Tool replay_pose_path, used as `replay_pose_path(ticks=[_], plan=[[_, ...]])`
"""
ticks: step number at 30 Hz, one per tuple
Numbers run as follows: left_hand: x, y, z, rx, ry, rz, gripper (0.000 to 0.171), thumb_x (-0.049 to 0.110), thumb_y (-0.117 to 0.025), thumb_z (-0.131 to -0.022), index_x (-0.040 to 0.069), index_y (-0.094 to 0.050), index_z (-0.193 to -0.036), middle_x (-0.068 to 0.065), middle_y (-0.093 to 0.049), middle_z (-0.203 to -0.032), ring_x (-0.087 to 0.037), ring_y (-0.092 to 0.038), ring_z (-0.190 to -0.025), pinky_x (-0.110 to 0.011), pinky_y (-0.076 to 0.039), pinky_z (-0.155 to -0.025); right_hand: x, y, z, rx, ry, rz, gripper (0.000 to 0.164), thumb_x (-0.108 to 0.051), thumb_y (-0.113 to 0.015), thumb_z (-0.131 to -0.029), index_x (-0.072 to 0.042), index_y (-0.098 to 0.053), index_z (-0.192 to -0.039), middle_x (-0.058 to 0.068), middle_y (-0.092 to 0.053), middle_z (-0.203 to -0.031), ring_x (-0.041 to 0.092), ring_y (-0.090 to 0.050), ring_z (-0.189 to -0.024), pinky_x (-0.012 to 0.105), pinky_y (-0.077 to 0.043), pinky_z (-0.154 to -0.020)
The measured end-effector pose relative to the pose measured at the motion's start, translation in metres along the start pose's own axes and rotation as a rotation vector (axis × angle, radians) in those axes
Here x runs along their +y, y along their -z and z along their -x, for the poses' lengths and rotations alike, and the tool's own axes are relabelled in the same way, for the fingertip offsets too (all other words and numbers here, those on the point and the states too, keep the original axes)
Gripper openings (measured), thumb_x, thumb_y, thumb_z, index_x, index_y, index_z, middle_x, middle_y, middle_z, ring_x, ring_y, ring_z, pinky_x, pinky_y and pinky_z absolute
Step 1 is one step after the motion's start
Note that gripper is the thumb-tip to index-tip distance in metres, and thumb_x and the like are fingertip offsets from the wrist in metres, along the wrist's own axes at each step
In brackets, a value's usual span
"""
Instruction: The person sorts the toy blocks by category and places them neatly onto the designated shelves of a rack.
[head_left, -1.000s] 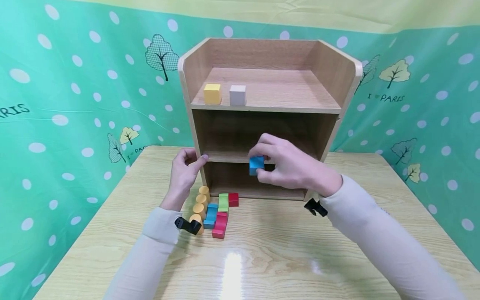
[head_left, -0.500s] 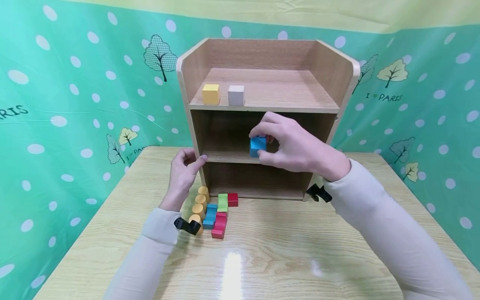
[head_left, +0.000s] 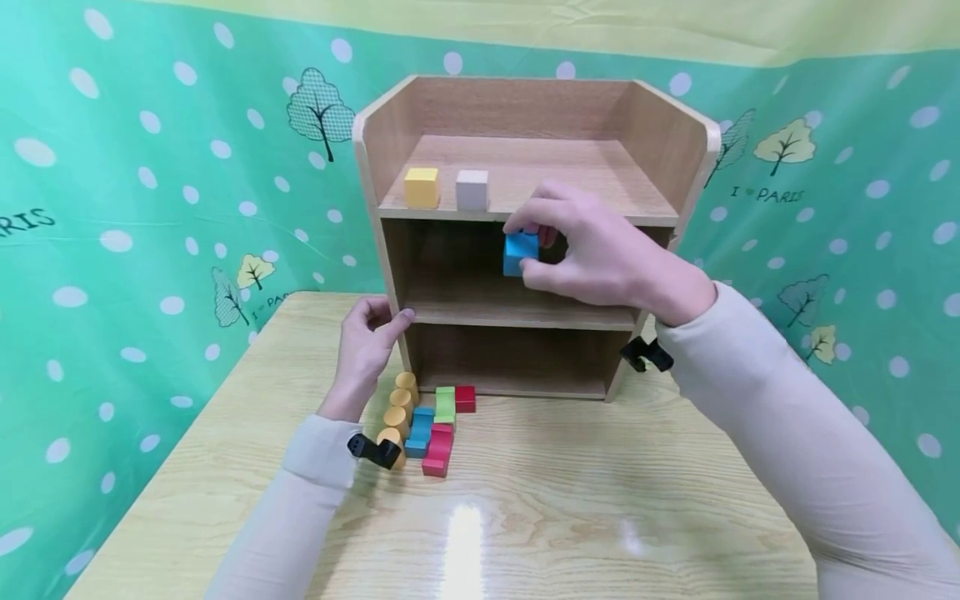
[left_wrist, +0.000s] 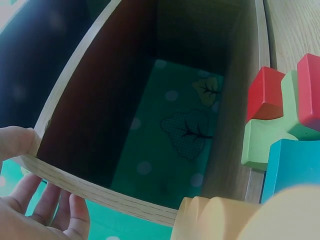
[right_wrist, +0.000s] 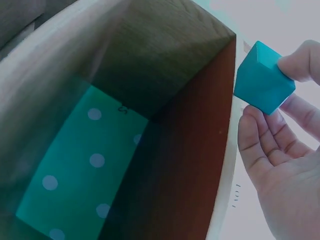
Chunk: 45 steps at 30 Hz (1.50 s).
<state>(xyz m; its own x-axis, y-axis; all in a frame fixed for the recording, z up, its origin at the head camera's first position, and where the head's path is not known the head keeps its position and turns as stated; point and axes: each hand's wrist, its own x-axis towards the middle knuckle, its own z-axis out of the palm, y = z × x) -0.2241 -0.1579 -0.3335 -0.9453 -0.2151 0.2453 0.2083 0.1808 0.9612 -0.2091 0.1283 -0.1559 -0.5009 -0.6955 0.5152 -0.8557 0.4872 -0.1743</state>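
Observation:
In the head view my right hand (head_left: 592, 250) pinches a blue cube (head_left: 521, 253) between thumb and fingers, in front of the middle compartment and just below the top board's edge. The right wrist view shows the cube (right_wrist: 265, 77) held by the fingertips, beside the shelf's edge. My left hand (head_left: 363, 354) grips the left side panel of the wooden shelf (head_left: 525, 317). In the left wrist view its thumb lies on the front edge and the fingers are outside the panel. A yellow cube (head_left: 422, 189) and a light grey cube (head_left: 472, 191) sit on the top board, left of centre.
On the table (head_left: 562, 500), before the shelf's left front, lie several tan cylinders (head_left: 396, 421), a blue curved block (head_left: 420, 433), a green curved block (head_left: 445, 406), a red block (head_left: 465, 399) and a pinkish-red curved block (head_left: 438, 452). A patterned cloth (head_left: 187, 208) hangs behind.
My right hand has risen with the blue cube, from the lower board's level to just below the top board. The left hand keeps its place on the side panel.

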Motion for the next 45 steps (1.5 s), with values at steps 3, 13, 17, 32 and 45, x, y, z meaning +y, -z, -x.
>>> replay_pose_path(ticks=[3, 13, 17, 32, 45], plan=[[0.0, 0.0, 0.0, -0.004, -0.004, 0.0, 0.042, 0.029, -0.071, -0.087, 0.004, -0.053, -0.116, -0.008, -0.054, -0.112, -0.022, -0.048, -0.105, -0.035, -0.043, -0.089, 0.0, 0.005, -0.004, 0.012, -0.004, 0.018, 0.029, -0.015, -0.068, -0.081, -0.008, -0.066, -0.109, 0.0, -0.054, -0.095, 0.015, -0.048, -0.085, 0.031, -0.043, -0.075], [0.0, 0.0, 0.0, -0.009, -0.003, 0.005, 0.041, 0.027, -0.071, -0.087, 0.004, -0.053, -0.116, -0.009, -0.054, -0.113, -0.022, -0.048, -0.105, -0.035, -0.043, -0.089, 0.002, 0.015, -0.018, 0.054, -0.028, 0.051, 0.027, -0.013, -0.066, -0.083, -0.005, -0.067, -0.108, 0.003, -0.053, -0.093, 0.014, -0.05, -0.081, 0.031, -0.046, -0.076], [0.0, -0.001, 0.0, -0.006, -0.011, 0.008, 0.041, 0.027, -0.071, -0.087, 0.004, -0.053, -0.116, -0.009, -0.054, -0.112, -0.022, -0.049, -0.104, -0.035, -0.043, -0.089, 0.005, 0.02, -0.024, 0.06, -0.056, 0.072, 0.026, -0.014, -0.064, -0.083, -0.006, -0.067, -0.108, 0.003, -0.052, -0.092, 0.015, -0.05, -0.082, 0.03, -0.043, -0.075], [-0.001, -0.001, -0.001, 0.004, -0.017, 0.016, 0.039, 0.025, -0.072, -0.086, 0.004, -0.054, -0.115, -0.007, -0.055, -0.11, -0.021, -0.05, -0.102, -0.034, -0.044, -0.087, 0.019, 0.025, -0.038, 0.041, -0.17, 0.075, 0.029, -0.019, -0.063, -0.084, -0.009, -0.068, -0.11, 0.003, -0.053, -0.095, 0.015, -0.05, -0.085, 0.029, -0.042, -0.077], [-0.001, -0.002, -0.001, 0.008, -0.013, 0.012, 0.039, 0.025, -0.072, -0.086, 0.004, -0.054, -0.115, -0.007, -0.055, -0.111, -0.021, -0.05, -0.102, -0.034, -0.044, -0.088, 0.025, 0.025, -0.045, -0.028, -0.275, 0.1, 0.029, -0.025, -0.06, -0.086, -0.016, -0.067, -0.113, 0.003, -0.052, -0.099, 0.018, -0.047, -0.09, 0.031, -0.039, -0.077]])
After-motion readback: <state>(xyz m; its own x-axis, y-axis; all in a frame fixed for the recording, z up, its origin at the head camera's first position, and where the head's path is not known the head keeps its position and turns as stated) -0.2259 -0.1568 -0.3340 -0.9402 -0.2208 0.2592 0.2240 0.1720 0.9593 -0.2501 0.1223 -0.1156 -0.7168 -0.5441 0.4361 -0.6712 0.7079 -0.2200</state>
